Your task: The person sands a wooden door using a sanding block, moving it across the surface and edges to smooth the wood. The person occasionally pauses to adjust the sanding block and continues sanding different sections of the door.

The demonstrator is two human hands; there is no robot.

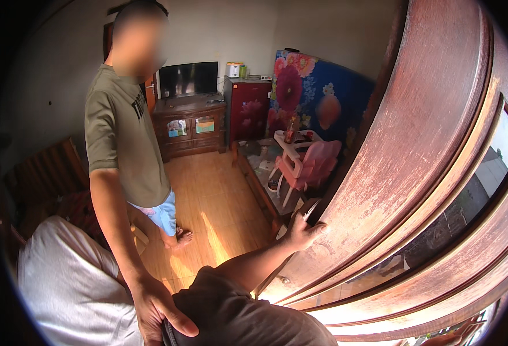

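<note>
My left hand (306,234) is closed round the inner edge of a brown wooden door (392,144), its thumb on the near face and its fingers partly hidden. Just beyond the fingers shows a small pale metal piece (310,211); its kind is unclear. A dark sleeve (236,311) covers my bent arm at the lower edge. My right hand is out of view. To the left stands a person in an olive shirt (132,144). That person's hand (158,311) hangs low beside my dark sleeve; whether it touches cannot be told.
Light grey cloth (75,282) fills the lower left. At the back are a wooden cabinet (190,124) with a television (188,79), a dark red refrigerator (248,109) and a flowered mattress (334,104) on end. A pink high chair (311,164) stands by a low wooden frame (251,181).
</note>
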